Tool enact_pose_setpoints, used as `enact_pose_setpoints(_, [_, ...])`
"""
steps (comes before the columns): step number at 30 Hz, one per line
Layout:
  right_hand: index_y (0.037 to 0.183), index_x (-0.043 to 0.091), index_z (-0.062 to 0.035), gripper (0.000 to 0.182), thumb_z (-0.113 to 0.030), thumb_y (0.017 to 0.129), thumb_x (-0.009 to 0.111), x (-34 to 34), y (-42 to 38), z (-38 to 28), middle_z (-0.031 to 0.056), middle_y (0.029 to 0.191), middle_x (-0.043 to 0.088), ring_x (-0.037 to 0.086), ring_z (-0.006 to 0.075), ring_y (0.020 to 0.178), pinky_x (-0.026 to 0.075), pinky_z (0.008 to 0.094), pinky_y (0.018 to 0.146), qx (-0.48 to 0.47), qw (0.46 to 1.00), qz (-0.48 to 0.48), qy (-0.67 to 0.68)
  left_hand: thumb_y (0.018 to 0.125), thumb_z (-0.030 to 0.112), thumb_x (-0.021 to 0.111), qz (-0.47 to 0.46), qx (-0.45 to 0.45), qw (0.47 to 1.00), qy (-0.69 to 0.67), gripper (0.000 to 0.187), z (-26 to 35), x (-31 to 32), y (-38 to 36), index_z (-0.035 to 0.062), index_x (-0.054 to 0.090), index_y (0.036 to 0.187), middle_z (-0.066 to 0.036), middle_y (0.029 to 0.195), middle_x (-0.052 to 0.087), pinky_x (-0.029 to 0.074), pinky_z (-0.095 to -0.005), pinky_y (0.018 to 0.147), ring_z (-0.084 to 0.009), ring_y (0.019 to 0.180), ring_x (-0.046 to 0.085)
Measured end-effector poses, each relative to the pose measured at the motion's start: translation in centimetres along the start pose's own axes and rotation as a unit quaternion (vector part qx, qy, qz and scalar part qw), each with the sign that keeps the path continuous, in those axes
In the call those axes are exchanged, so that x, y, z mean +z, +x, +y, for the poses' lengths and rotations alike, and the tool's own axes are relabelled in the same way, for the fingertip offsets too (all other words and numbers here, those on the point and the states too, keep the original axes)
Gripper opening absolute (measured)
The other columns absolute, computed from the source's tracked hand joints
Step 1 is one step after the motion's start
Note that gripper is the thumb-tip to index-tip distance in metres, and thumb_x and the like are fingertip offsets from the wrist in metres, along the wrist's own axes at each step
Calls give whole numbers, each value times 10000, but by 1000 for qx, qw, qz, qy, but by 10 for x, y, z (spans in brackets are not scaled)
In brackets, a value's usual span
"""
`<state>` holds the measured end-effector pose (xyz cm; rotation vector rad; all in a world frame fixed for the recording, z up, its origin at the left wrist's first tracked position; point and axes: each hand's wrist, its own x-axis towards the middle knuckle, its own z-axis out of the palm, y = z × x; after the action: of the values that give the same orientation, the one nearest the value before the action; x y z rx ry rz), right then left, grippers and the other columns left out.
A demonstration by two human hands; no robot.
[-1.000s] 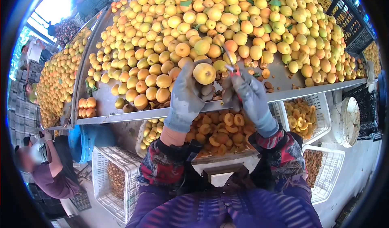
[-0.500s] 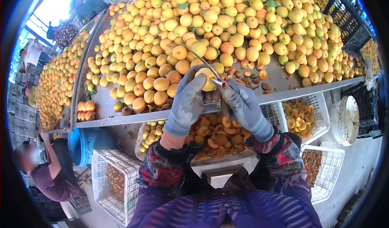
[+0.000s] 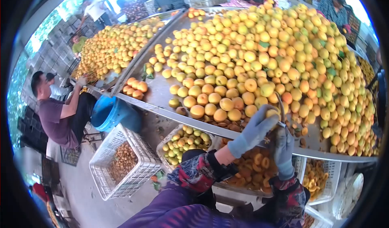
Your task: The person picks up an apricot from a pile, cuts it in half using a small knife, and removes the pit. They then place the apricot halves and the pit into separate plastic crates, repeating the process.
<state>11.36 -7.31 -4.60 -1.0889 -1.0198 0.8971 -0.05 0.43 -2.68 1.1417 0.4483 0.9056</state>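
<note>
My left hand (image 3: 256, 127), in a grey-blue glove, has its fingers wrapped round a yellow apricot (image 3: 272, 113) above the table's front edge. Close beside it, my right hand (image 3: 284, 147), gloved too, grips a thin curved knife (image 3: 280, 101). Its blade rises past the fruit, and the handle is mostly hidden in the fingers. Behind both hands a large heap of apricots (image 3: 251, 57) covers the metal table (image 3: 162, 82). Below them, a container of halved apricots (image 3: 253, 167) is partly covered by my forearms.
On the left are a white crate (image 3: 139, 177) with brown pits, a blue bucket (image 3: 106, 114) and a seated person (image 3: 58, 118). A crate of greenish apricots (image 3: 186, 145) stands under the table edge (image 3: 194, 125). Another crate with apricot halves (image 3: 316, 179) is at right. More people work behind.
My view has swung left, so the hands and table appear further right and lower. Both hands still hold the apricot and the knife together.
</note>
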Motion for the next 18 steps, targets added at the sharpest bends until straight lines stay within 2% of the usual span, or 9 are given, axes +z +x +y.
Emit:
enact_pose_setpoints(3, [967,570,-6,299,-285,989,466,2,4,-2,-24,642,509,458,48,571,341,225,477,-36,998,23,-54,950,222,533,9,-63,992,-113,276,-4,-2,1,57,482,1165,-4,1025,539,435,-219,793,-77,937,509])
enact_pose_setpoints(4, [999,562,0,278,-272,956,517,-4,11,8,47,652,556,546,145,567,403,291,494,-228,905,60,-354,951,224,534,65,-40,993,-88,270,-10,-1,2,55,491,1157,-7,1011,541,442,-225,778,-82,922,513])
enact_pose_setpoints(7, [966,562,-57,241,-277,868,574,-11,13,-8,180,719,604,607,349,637,469,425,537,-107,849,56,-514,916,118,592,117,-3,993,22,368,-18,4,7,48,428,1238,-3,901,570,447,-211,504,-77,628,534])
enact_pose_setpoints(8, [947,550,-85,216,-287,870,563,-16,14,-6,152,703,607,606,339,598,468,432,515,-140,806,74,-571,906,121,607,156,14,979,131,380,-17,3,4,47,430,1233,1,883,554,428,-217,466,-67,587,515])
enact_pose_setpoints(10, [942,548,-89,278,-363,895,549,-33,18,-5,151,678,591,603,330,586,453,415,476,-58,774,141,-614,913,198,601,173,-32,984,39,309,3,-2,5,43,474,1149,-6,827,550,440,-214,496,-77,604,526])
enact_pose_setpoints(12, [925,569,-72,336,-406,926,540,-52,25,1,67,540,504,518,178,441,403,325,417,-73,890,213,-395,934,278,542,50,-76,995,-51,269,23,-3,-1,44,540,1066,-51,883,596,485,-262,588,-129,698,593])
enact_pose_setpoints(13, [925,569,-72,336,-406,926,540,-57,25,0,67,540,504,518,178,441,403,325,417,-66,886,223,-400,934,278,542,41,-85,994,-55,269,25,1,-3,44,540,1066,-51,883,596,485,-262,588,-129,698,593])
enact_pose_setpoints(15, [909,571,-62,366,-425,933,533,-55,24,-10,-4,532,463,420,69,426,314,231,378,49,974,206,-80,928,294,544,-184,-138,971,-62,360,27,3,-11,-16,545,1111,-97,921,618,511,-275,676,-182,805,629])
enact_pose_setpoints(18, [906,570,-61,338,-391,947,511,-42,19,-25,-21,550,469,370,44,403,255,190,370,96,975,199,-3,934,226,532,-115,-144,983,-20,309,2,10,-11,8,519,1151,-80,947,607,502,-267,713,-188,836,612])
